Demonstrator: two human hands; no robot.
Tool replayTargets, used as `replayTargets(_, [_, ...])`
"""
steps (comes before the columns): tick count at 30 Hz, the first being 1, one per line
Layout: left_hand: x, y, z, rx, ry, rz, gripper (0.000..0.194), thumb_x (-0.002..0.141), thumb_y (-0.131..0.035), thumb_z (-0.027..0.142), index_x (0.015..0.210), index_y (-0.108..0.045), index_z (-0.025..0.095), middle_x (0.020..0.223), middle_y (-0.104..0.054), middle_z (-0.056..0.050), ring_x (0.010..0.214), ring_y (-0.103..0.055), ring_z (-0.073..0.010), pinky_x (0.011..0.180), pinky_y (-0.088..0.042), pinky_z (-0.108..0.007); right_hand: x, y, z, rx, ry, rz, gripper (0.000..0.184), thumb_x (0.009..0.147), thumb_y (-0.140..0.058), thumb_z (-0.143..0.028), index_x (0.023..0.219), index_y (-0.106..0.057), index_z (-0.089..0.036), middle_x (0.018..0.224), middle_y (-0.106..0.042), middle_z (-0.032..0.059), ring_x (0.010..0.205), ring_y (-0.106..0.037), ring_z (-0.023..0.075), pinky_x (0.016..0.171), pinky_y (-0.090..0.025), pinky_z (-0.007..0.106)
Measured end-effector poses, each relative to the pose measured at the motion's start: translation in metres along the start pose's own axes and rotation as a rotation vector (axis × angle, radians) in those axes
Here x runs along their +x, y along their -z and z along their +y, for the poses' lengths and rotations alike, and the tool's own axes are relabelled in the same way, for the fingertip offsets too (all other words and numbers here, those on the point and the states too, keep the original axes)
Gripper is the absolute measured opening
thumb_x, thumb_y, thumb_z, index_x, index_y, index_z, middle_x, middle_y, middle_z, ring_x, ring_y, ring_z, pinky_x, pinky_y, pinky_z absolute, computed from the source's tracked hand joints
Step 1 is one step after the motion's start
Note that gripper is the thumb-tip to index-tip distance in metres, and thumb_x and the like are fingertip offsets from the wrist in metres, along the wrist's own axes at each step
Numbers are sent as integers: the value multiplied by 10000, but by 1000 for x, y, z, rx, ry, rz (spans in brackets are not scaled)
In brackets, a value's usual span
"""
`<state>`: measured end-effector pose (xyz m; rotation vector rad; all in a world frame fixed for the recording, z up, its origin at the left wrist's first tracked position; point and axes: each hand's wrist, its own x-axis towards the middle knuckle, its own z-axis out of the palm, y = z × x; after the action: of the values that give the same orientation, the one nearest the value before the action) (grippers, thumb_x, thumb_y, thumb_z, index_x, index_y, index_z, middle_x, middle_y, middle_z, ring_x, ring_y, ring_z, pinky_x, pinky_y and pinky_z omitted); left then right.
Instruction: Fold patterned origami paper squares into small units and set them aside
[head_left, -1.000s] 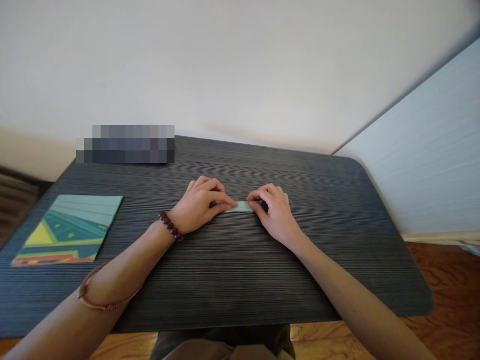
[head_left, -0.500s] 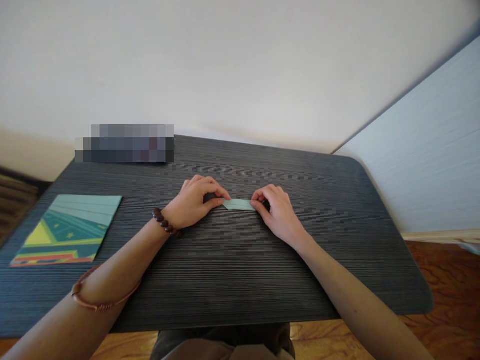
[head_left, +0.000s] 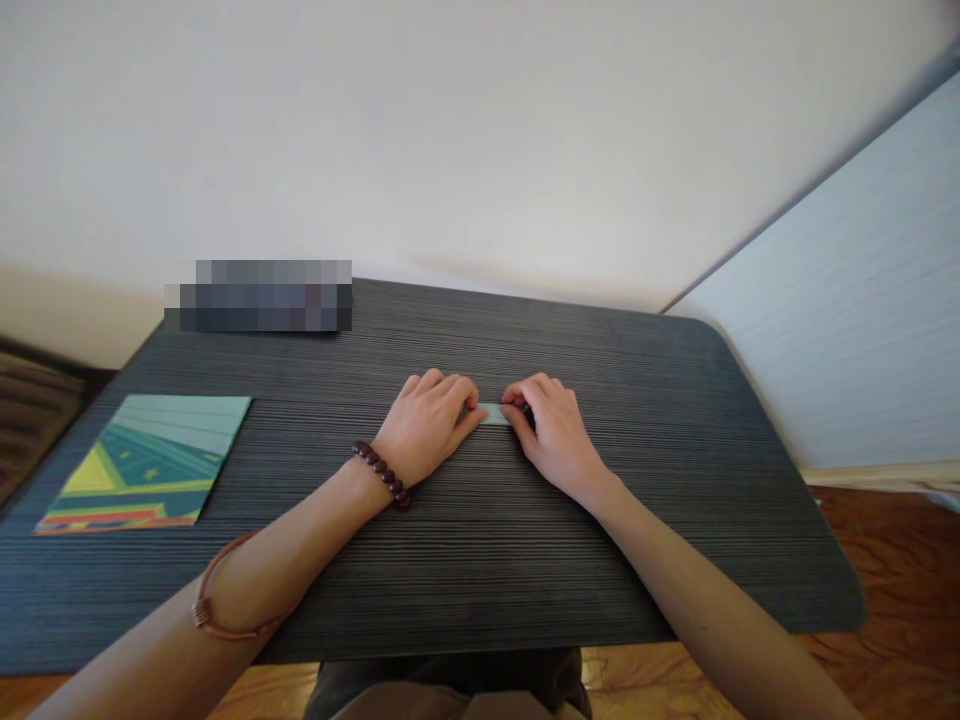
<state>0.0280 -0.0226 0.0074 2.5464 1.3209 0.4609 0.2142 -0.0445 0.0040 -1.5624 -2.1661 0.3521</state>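
Note:
A narrow, pale green folded paper strip (head_left: 493, 414) lies on the dark table at the middle of the view. My left hand (head_left: 429, 420), with a beaded bracelet at its wrist, pinches the strip's left part between thumb and fingers. At the right end, my right hand (head_left: 551, 425) grips the paper with thumb and forefinger. Only a short middle stretch of the strip shows between the fingertips; its ends are hidden by the hands.
A patterned green, yellow and orange paper sheet (head_left: 150, 460) lies flat at the left of the dark table (head_left: 450, 560). Farther back stands a pixelated object (head_left: 259, 300) near the wall. A pale panel (head_left: 847, 320) rises beyond the table's right edge.
My left hand has moved right along the strip, closer to my right hand, covering more of the paper. The right hand has stayed at about the same place.

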Motion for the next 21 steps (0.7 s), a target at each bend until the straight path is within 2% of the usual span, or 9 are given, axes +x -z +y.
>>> replayTargets(4, [-1, 2, 3, 16, 1, -15, 160, 891, -465, 336, 853, -518, 190, 841, -599, -29, 802, -471, -203, 709, -334, -334, 0, -4, -9, -45, -36, 125, 115, 906, -418, -257, 944, -517, -213, 933, -574, 59, 876, -504, 213, 772, -350, 355])
replayTargets(6, [-1, 3, 5, 12, 9, -10, 150, 896, -454, 318, 852, -516, 189, 844, -599, -33, 806, -466, -206, 711, -332, -339, 1, -8, -12, -89, -31, 145, 129, 898, -430, -276, 971, -506, -202, 959, -567, 79, 891, -496, 229, 772, -348, 365])
replayTargets(12, [-4, 4, 5, -5, 51, -27, 133, 904, -434, 288, 840, -499, 191, 852, -597, -30, 813, -457, -209, 715, -323, -349, 1, -15, -10, -202, -75, 122, 150, 885, -454, -259, 1016, -497, -199, 1009, -548, 96, 920, -480, 251, 768, -347, 375])
replayTargets(21, [-8, 7, -6, -80, 96, -59, 105, 876, -488, 315, 878, -503, 211, 818, -578, -5, 832, -444, -209, 739, -317, -348, 0, -12, -8, -225, -91, 75, 143, 889, -463, -256, 1016, -506, -208, 999, -555, 87, 907, -474, 249, 748, -343, 365])
